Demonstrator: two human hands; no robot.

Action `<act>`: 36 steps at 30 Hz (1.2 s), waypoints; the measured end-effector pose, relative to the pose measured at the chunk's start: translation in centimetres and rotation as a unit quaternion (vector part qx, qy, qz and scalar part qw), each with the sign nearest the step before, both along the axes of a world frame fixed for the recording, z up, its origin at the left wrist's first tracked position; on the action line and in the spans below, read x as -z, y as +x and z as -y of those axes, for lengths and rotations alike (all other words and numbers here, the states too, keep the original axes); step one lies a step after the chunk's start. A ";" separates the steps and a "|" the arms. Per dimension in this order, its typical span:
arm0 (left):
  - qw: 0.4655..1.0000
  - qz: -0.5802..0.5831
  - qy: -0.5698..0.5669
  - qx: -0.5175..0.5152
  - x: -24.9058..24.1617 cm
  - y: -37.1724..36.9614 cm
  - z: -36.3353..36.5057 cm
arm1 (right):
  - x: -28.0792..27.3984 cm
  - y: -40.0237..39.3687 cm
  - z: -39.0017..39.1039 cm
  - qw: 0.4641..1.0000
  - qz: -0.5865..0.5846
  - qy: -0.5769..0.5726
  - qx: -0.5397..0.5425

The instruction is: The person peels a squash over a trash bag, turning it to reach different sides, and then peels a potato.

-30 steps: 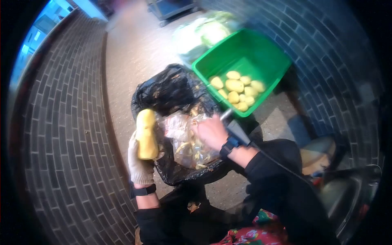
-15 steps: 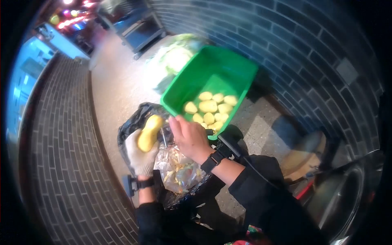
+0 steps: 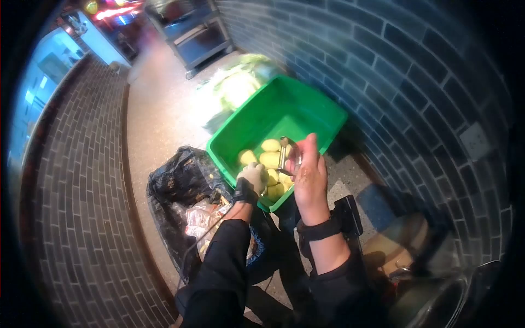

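My left hand, in a pale glove, reaches down among peeled yellow potatoes at the near end of a green tub. Its fingers are largely hidden, so whether they grip a potato cannot be told. Above the tub's near right side, my bare right hand is closed around a metal peeler, whose head points up and left. Left of the tub stands a bin lined with a black plastic bag, with peelings and clear plastic inside.
A large cauliflower in leaves and plastic lies beyond the tub. Farther back stands a wheeled cart. Brick walls run along both sides. A round metal vessel is at lower right.
My left hand has moved from over the bag into the tub, and the long yellow potato it held no longer shows in it. My right hand has shifted right and lifted the peeler.
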State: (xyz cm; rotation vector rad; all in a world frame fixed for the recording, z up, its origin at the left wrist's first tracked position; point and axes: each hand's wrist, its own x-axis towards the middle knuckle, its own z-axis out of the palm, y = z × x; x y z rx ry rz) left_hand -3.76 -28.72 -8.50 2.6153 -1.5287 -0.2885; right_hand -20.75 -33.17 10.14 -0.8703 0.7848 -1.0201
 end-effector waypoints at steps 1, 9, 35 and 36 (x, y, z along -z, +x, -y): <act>1.000 -0.001 -0.001 -0.003 -0.4 0.4 0.0 | 0.3 -0.3 0.4 1.000 -0.001 -0.001 -0.003; 0.911 -0.098 -0.380 -0.128 -14.2 6.5 -15.3 | 2.4 -0.5 2.4 0.978 -0.068 -0.042 -0.191; 0.654 0.008 -0.109 -0.749 -16.4 -30.3 -78.9 | 13.2 2.8 -26.4 0.662 -0.334 -0.517 -0.428; 0.641 -0.003 -0.157 -0.752 -17.1 -29.6 -78.6 | 12.7 2.1 -27.1 0.677 -0.312 -0.509 -0.430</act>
